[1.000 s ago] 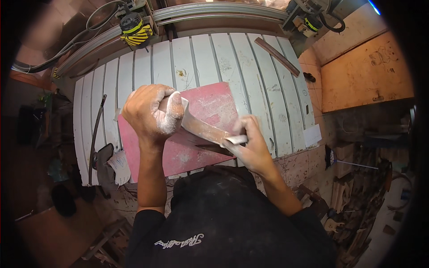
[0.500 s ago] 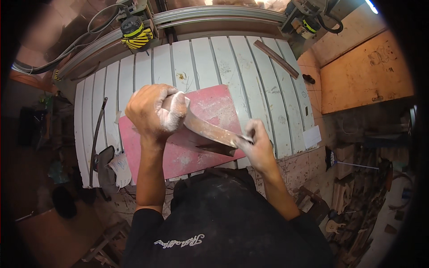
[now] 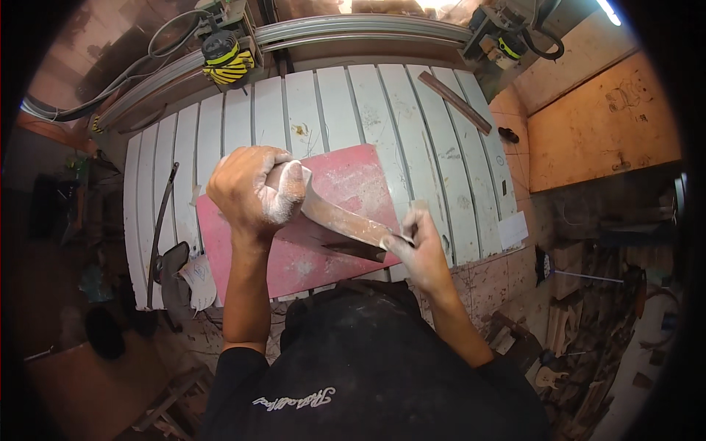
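hands (image 3: 254, 189) grip curved piece (image 3: 344, 221) and pale sheet (image 3: 407, 239) above pink board (image 3: 357, 173) on slatted table (image 3: 334, 103)

Table (image 3: 338, 103) ahead of me, board (image 3: 360, 169) on it, at the near side. Wood piece (image 3: 342, 218) runs between my hands above the board: left end in my left hand (image 3: 254, 191), my right hand (image 3: 421, 250) at the right end, a small sheet (image 3: 407, 239) in its fingers. On the table: bar (image 3: 160, 228) far left, plank (image 3: 456, 103) back right, paper (image 3: 512, 230) near right. Rail (image 3: 368, 29) behind. Cabinet (image 3: 603, 140) off right, shoe (image 3: 508, 135) on the floor between.
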Action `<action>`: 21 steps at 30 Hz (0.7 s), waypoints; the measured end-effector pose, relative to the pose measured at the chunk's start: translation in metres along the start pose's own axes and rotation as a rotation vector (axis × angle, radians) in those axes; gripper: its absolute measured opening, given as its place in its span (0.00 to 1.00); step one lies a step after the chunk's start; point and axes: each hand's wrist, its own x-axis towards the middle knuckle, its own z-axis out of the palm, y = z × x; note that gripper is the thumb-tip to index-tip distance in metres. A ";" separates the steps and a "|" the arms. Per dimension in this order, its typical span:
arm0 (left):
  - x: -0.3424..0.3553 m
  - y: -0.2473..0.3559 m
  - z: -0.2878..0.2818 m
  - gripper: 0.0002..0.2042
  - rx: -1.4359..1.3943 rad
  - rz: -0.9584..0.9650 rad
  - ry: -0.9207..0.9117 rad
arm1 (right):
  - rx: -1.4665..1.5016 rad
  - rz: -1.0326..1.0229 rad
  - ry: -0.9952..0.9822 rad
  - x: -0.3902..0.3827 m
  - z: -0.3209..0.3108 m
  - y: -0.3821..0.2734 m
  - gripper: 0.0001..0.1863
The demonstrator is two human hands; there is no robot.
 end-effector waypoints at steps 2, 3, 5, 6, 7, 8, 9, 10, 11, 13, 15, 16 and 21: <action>0.001 0.003 -0.003 0.15 0.018 -0.030 -0.033 | 0.179 0.236 0.063 0.012 0.015 -0.025 0.19; 0.004 0.003 -0.005 0.20 0.040 -0.049 -0.059 | 0.180 0.233 0.062 0.011 0.013 -0.023 0.19; -0.001 0.003 -0.008 0.20 0.040 -0.045 -0.059 | -0.136 -0.081 -0.057 0.001 0.005 -0.009 0.19; -0.002 0.003 -0.009 0.20 0.037 -0.041 -0.057 | -0.111 -0.051 -0.065 -0.008 0.009 -0.010 0.19; -0.001 0.003 -0.009 0.20 0.037 -0.038 -0.051 | -0.113 -0.058 -0.065 -0.005 0.009 -0.012 0.19; 0.001 0.003 -0.008 0.20 0.039 -0.013 -0.038 | -0.037 0.055 -0.010 -0.001 0.010 -0.016 0.19; -0.003 0.004 -0.009 0.20 0.044 0.004 -0.033 | 0.042 0.178 0.041 0.003 0.016 -0.026 0.19; -0.003 0.004 -0.009 0.20 0.047 -0.001 -0.037 | 0.051 0.149 0.066 0.012 0.021 -0.028 0.19; -0.001 0.004 -0.007 0.20 0.047 -0.028 -0.048 | 0.051 0.155 0.062 0.008 0.016 -0.020 0.19; 0.002 0.001 -0.006 0.21 0.046 -0.041 -0.050 | -0.158 -0.037 -0.034 -0.001 0.002 -0.002 0.21; -0.002 -0.002 -0.001 0.14 0.015 -0.017 -0.006 | 0.037 0.027 -0.034 -0.012 0.002 -0.008 0.20; -0.003 -0.003 -0.001 0.14 0.017 -0.021 -0.012 | 0.095 0.097 -0.010 -0.007 0.005 -0.013 0.19; 0.000 -0.005 -0.001 0.14 0.043 -0.068 -0.030 | 0.036 0.057 -0.024 -0.005 0.007 -0.001 0.21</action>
